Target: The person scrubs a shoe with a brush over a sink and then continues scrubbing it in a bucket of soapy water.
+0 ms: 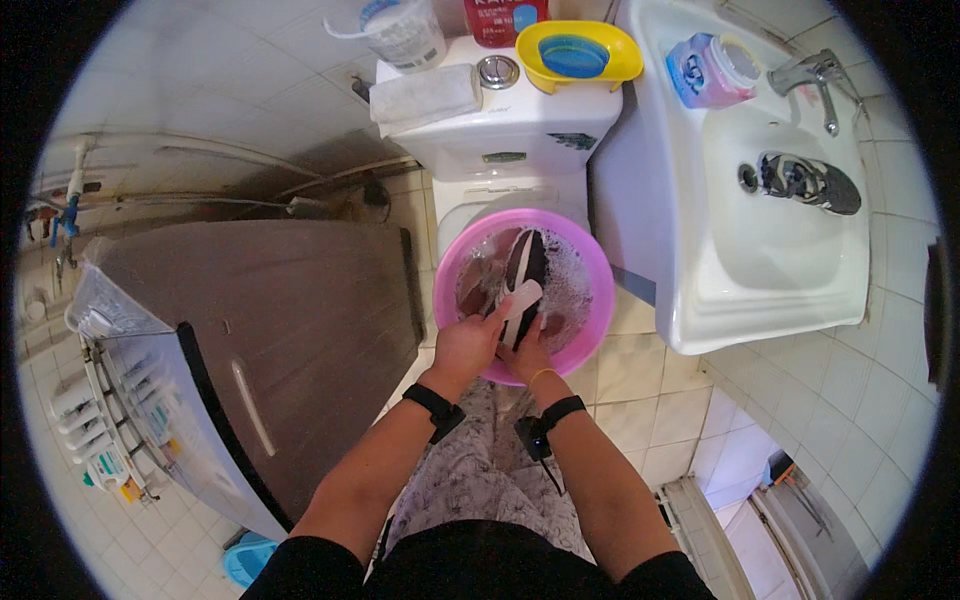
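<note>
A pink plastic basin (602,300) of sudsy water rests on the toilet in front of me. Over the basin, a black shoe (534,255) with a pale band along its length points away from me. My left hand (466,343) grips a pale pinkish brush (526,295), which lies across the shoe; its bristles are hidden. Around the near end of the shoe, my right hand (529,354) has its fingers closed, steadying it from the right side. Foam covers much of the water, and the lower part of the shoe is hard to make out.
A second black-and-white shoe (811,182) lies in the white washbasin (765,300), near the drain. On the toilet tank (525,124) stand a yellow-and-blue dish (622,52), a white tub (409,37) and a red package (504,22). A large brown-sided appliance (322,300) stands to my left.
</note>
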Available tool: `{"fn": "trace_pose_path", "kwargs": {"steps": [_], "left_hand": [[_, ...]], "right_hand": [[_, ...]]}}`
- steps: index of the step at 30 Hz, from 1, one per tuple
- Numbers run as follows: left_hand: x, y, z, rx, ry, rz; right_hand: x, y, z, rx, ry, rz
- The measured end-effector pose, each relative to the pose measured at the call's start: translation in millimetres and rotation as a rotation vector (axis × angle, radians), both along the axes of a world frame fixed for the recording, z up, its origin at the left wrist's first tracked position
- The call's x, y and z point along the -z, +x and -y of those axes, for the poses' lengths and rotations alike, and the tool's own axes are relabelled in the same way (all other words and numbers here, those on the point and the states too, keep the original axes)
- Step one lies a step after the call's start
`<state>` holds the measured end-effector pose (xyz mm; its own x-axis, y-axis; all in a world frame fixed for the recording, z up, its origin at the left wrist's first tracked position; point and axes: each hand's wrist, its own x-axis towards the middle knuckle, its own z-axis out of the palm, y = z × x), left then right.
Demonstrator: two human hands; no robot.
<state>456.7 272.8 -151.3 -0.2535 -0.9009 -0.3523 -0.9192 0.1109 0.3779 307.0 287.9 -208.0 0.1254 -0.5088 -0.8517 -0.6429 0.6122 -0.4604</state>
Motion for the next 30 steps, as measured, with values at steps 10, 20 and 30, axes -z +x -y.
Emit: {"fn": "trace_pose_path", "kwargs": {"steps": [10,20,30], "left_hand": [[-10.8,-18.4,5.9,-0.019,-0.052,0.02],[-17.9,-33.7,18.1,0.0,0.113,0.067],[32.8,-51.8,74.1,-0.104,0.194,0.103]], "right_hand": [[1.0,-22.9,-8.9,0.145,-0.268,-0.28],[-72.6,-38.5,4.1,-0.069,-0.176,-0.372],[-73.4,-40.9,2.5,-0.281,-0.267,-0.47]]}}
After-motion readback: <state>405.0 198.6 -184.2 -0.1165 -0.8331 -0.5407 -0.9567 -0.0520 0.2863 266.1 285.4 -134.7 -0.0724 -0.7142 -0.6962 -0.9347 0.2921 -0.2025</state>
